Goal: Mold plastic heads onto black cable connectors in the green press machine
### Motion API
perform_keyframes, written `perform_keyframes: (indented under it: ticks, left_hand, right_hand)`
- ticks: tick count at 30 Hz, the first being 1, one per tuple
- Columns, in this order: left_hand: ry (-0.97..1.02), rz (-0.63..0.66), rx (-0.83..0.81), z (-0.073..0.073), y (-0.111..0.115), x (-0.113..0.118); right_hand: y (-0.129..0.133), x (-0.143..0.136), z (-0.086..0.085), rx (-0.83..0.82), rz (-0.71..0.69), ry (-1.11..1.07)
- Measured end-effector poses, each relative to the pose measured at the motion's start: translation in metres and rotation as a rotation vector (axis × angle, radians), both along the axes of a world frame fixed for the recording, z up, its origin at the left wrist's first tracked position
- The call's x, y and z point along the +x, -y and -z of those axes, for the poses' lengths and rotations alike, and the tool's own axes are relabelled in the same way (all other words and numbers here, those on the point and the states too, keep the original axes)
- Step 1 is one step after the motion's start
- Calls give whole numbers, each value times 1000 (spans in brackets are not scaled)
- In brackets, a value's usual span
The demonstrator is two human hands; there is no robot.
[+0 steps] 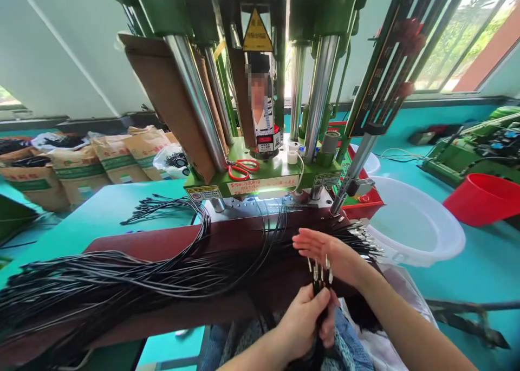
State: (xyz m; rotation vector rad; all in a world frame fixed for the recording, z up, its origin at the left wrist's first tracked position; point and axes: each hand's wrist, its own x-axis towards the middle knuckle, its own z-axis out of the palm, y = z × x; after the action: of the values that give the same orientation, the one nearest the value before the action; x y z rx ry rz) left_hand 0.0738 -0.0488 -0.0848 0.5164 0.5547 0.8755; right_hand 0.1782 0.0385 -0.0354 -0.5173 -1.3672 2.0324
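Observation:
My left hand [309,317] is wrapped round a bunch of black cables [320,291] whose metal ends stick up above the fist. Just behind those ends, my right hand [325,250] is held up flat with its fingers stretched out and nothing gripped. To the right of it, more cables with metal tips [359,238] lie on the dark red table [138,240]. A long heap of black cables [122,273] stretches over the table to the left. Several thin cables run up from the table into the lower part of the green press [264,186].
Red-handled scissors [242,169] rest on the press ledge. A smaller cable bundle [162,206] lies behind the heap. Right of the press are a white tub [414,219] and a red bucket [485,197]. Paper sacks [77,168] stand at the back left.

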Motion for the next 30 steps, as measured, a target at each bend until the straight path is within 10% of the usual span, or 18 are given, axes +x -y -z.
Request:
perform_keyframes:
  ticks: [6, 15, 19, 24, 30]
  left_hand:
    - [-133, -110, -40, -11, -12, 7]
    - [-171, -302, -111, -17, -24, 19]
    - [-169, -285, -97, -18, -39, -2]
    - [-183, -367, -72, -12, -47, -29]
    - [-198, -374, -62, -5, -37, -36]
  right_hand:
    - [-12, 6, -29, 460, -191, 504]
    - [-7, -9, -11, 690, -11, 653]
    - [-39, -10, -3, 714, 8, 649]
    - [-106, -14, 20, 938, 376, 1155]
    - [-126, -24, 29, 994, 312, 1376]
